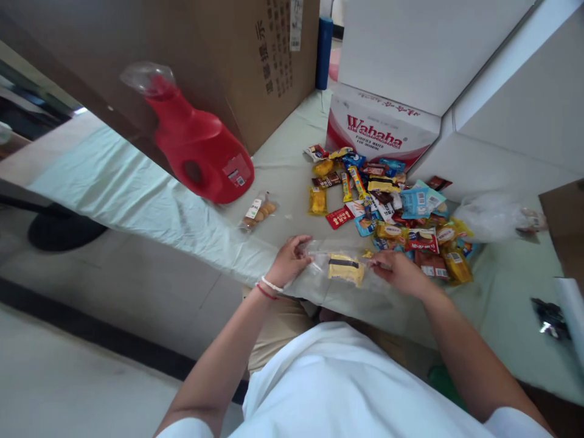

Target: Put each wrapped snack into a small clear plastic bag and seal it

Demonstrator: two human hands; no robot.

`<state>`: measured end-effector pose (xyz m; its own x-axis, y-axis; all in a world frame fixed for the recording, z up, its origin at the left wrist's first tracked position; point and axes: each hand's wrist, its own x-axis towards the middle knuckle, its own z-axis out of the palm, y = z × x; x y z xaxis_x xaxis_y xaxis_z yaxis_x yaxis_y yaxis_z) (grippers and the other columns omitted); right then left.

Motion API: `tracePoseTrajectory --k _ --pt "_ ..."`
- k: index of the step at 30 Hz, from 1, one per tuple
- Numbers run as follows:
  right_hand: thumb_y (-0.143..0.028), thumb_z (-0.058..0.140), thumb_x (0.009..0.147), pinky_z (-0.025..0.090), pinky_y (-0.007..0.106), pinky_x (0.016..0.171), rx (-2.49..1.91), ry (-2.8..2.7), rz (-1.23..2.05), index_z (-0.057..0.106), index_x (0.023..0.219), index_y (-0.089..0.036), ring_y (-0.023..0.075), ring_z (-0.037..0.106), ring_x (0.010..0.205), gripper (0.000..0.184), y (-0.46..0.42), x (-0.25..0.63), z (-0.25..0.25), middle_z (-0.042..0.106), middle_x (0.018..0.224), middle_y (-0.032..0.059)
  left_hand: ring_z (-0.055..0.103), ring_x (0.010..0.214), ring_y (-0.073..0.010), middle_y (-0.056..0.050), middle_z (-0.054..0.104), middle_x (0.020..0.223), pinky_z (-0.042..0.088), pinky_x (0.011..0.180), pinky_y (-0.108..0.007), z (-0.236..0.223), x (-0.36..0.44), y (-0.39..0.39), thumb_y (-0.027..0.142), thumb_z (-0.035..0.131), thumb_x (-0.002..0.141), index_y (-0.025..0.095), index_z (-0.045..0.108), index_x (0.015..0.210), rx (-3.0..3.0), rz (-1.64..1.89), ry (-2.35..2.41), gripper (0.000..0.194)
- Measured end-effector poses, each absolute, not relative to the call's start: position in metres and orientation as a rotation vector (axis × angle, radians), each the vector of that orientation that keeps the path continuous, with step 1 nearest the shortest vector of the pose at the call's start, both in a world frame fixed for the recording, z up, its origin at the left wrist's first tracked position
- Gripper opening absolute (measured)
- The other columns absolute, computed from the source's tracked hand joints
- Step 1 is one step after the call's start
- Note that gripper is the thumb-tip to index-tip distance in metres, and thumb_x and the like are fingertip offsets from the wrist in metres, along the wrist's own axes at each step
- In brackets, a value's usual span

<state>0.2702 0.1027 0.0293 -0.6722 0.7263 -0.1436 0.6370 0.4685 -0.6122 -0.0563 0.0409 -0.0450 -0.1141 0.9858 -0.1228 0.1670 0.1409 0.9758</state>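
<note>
My left hand point(290, 260) pinches the left edge of a clear plastic bag point(322, 260) lying on the table near its front edge. My right hand point(398, 271) pinches the bag's right edge. Inside the bag lies a yellow snack packet point(345, 268) with a dark stripe. Just beyond my right hand spreads a pile of several small wrapped snacks point(387, 201) in yellow, red and blue wrappers. A clear packet of small biscuits point(258, 212) lies apart to the left.
A red plastic jug point(196, 143) stands at the left on the pale green tablecloth point(137, 188). A brown cardboard box point(255, 55) and a Wahaha carton point(378, 131) stand behind. White boxes point(497, 91) rise at right, beside a crumpled clear bag point(493, 216).
</note>
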Motion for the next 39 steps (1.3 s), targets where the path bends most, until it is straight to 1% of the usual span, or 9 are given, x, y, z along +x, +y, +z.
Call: tracePoseTrajectory --k 4,10,13,16,20,25,29,32,39 --pt "-0.045 0.056 0.091 0.046 0.027 0.059 -1.407 -2.255 1.410 0.065 0.093 -0.019 0.0174 0.060 0.065 0.028 0.118 0.274 0.013 0.064 0.072 0.0021 0.063 0.083 -0.0149 -0.008 0.065 0.113 0.057 0.076 -0.032 -0.040 -0.068 0.032 0.042 0.080 0.072 0.020 0.064 0.118 1.091 1.141 1.510 0.053" --pt "-0.056 0.053 0.086 0.030 0.025 0.051 -1.600 -2.156 1.395 0.057 0.079 -0.020 0.0130 0.044 0.051 0.037 0.123 0.262 -0.002 0.047 0.055 -0.0039 0.065 0.107 -0.0252 -0.013 0.062 0.131 0.053 0.099 -0.043 -0.031 -0.036 0.004 0.032 0.087 0.064 0.023 0.042 0.152 1.374 1.032 1.713 0.099" --pt "-0.054 0.054 0.083 0.027 0.026 0.054 -1.647 -2.199 1.253 0.055 0.071 -0.020 0.0134 0.042 0.055 0.035 0.125 0.262 -0.007 0.046 0.056 -0.0029 0.067 0.091 -0.0196 -0.006 0.070 0.112 0.055 0.088 -0.036 -0.026 -0.032 0.003 0.018 0.068 0.073 0.023 0.039 0.155 1.365 0.968 1.766 0.086" --pt "-0.052 0.056 0.079 0.027 0.026 0.054 -1.665 -2.190 1.250 0.056 0.070 -0.019 0.0130 0.040 0.058 0.033 0.128 0.262 -0.007 0.048 0.059 -0.0024 0.065 0.078 -0.0155 -0.001 0.070 0.092 0.054 0.076 -0.030 -0.023 -0.055 0.011 0.018 0.060 0.075 0.021 0.058 0.137 1.328 0.933 1.713 0.062" --pt "-0.050 0.058 0.077 0.029 0.026 0.053 -1.693 -2.114 1.377 0.056 0.072 -0.020 0.0115 0.039 0.055 0.031 0.128 0.260 -0.004 0.047 0.059 -0.0035 0.065 0.076 -0.0164 -0.003 0.070 0.088 0.054 0.075 -0.031 -0.017 -0.104 0.013 0.022 0.059 0.073 0.019 0.071 0.105 1.387 0.873 1.854 0.034" --pt "-0.048 0.061 0.077 0.029 0.025 0.052 -1.732 -2.092 1.352 0.054 0.070 -0.020 0.0118 0.042 0.054 0.030 0.126 0.257 -0.002 0.048 0.056 -0.0032 0.064 0.077 -0.0173 -0.005 0.069 0.093 0.054 0.074 -0.033 -0.005 -0.095 -0.023 0.031 0.058 0.089 0.019 0.067 0.103 1.587 1.105 2.216 0.021" --pt "-0.045 0.060 0.076 0.030 0.024 0.053 -1.745 -2.080 1.350 0.056 0.071 -0.020 0.0122 0.043 0.055 0.026 0.127 0.257 -0.004 0.047 0.055 -0.0036 0.069 0.106 -0.0259 -0.010 0.073 0.114 0.052 0.100 -0.046 -0.002 -0.033 -0.057 0.057 0.070 0.087 0.025 0.061 0.124 2.312 1.123 1.571 0.049" --pt "-0.044 0.059 0.075 0.031 0.025 0.053 -1.737 -2.074 1.372 0.055 0.071 -0.020 0.0119 0.043 0.054 0.025 0.127 0.258 -0.004 0.046 0.055 -0.0044 0.061 0.127 -0.0327 -0.018 0.066 0.135 0.032 0.121 -0.059 -0.012 0.003 -0.062 0.072 0.067 0.083 0.021 0.049 0.142 2.448 0.955 1.433 0.080" --pt "-0.042 0.053 0.077 0.031 0.025 0.054 -1.660 -2.104 1.357 0.057 0.072 -0.020 0.0120 0.041 0.055 0.024 0.117 0.260 0.003 0.048 0.058 -0.0032 0.058 0.125 -0.0370 -0.022 0.066 0.132 0.037 0.111 -0.058 -0.040 0.016 -0.048 0.063 0.067 0.088 0.014 0.052 0.141 2.229 0.917 1.896 0.073"
